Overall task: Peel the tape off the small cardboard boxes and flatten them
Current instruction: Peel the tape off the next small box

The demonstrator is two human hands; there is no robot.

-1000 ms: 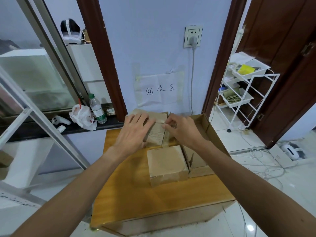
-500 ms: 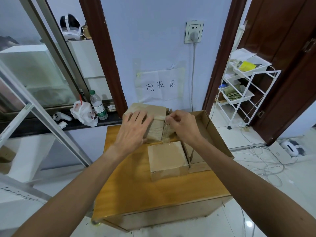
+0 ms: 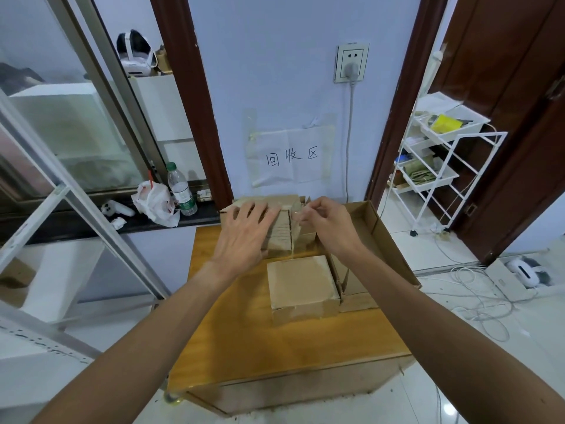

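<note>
head view: the left hand (image 3: 244,237) lies on the far small cardboard box (image 3: 279,241) at the back of the wooden table (image 3: 260,347), fingers spread and fairly straight, pressing down on its top. the right hand (image 3: 327,228) is just beside it, fingertips pinched together on a strip of clear tape (image 3: 293,218) that runs from the box's top; the strip is faint. a second small box (image 3: 301,280) sits closed, nearer on the table, untouched. to its right a large open carton (image 3: 391,249) overhangs the table edge, with at least one more brown box (image 3: 351,283) in it. on the ledge to the left stand a water bottle (image 3: 181,191) and a plastic bag (image 3: 154,203). a white rack (image 3: 440,179) on the right has trays; the top one holds a yellow item (image 3: 444,123).
</note>
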